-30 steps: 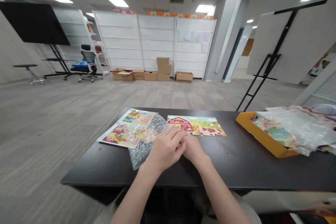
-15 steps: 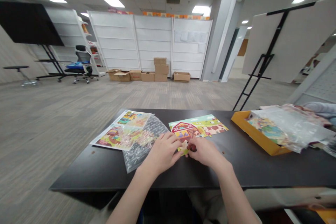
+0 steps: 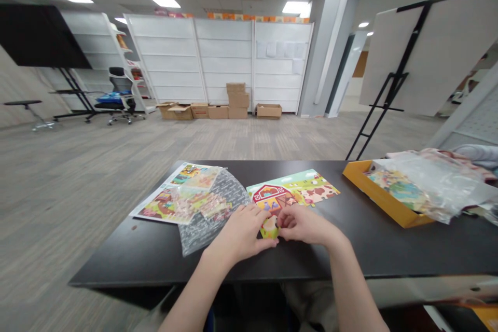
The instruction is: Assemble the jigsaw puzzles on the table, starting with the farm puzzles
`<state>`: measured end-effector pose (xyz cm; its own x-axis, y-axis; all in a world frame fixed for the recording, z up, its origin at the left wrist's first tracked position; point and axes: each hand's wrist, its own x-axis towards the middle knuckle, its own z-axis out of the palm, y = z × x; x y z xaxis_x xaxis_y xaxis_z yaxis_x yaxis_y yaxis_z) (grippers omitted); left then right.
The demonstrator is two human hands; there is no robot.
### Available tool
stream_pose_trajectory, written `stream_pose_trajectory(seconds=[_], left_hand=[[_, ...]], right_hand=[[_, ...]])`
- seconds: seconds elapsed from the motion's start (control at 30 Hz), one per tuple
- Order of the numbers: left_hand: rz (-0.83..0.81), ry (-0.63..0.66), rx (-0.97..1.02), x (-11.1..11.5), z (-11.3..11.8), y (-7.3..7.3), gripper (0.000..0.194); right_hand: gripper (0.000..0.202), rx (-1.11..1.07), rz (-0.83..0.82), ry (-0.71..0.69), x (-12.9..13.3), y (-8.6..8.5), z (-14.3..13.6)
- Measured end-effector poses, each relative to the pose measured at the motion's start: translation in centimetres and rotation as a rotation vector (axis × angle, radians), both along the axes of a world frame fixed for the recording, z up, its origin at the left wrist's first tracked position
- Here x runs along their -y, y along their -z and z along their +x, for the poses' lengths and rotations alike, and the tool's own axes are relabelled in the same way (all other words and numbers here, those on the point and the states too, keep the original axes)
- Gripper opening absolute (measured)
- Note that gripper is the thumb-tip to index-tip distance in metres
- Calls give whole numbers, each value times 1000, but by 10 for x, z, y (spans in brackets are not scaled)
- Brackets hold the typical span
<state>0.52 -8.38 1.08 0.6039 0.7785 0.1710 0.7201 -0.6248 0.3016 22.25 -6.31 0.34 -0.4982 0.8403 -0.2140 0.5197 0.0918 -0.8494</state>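
Carpeted room, white shelves and cardboard boxes along the far side, well beyond the farm picture. That picture, a jigsaw section with barn and cow, lies flat on a dark table and serves as landmark. Small yellow-green puzzle piece: just on the near side of the picture's barn end, between the hands. One piece or several joined, cannot tell.

Left hand: thumb and fingers apart, bracketing the piece; firmness of hold not readable. Right hand: thumb and forefinger drawn close together at the piece's right edge; whether clamped on it, cannot tell.

Handling, by judgement: very light, stiff like thick card, thin, fairly smooth, apt to skid on the table. Knobs likely the weak spots, could bend or fray. Best grip: opposite edges, fingertips only, clear of knobs.

Left of the picture: clear plastic bag, overlapping a printed sheet. Right of it: yellow box heaped with plastic wrap.
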Motion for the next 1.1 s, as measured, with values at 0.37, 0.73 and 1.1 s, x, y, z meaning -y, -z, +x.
stream_pose_trajectory(seconds=[0.37, 0.73, 1.1], left_hand=[[23, 74, 47, 11, 5, -3, 38], [85, 59, 19, 18, 31, 2, 33], [92, -213, -15, 10, 37, 18, 22]], right_hand=[[27, -28, -69, 88, 2, -10, 27], [38, 474, 592, 371, -22, 19, 39], [49, 796, 432, 412, -13, 14, 20]])
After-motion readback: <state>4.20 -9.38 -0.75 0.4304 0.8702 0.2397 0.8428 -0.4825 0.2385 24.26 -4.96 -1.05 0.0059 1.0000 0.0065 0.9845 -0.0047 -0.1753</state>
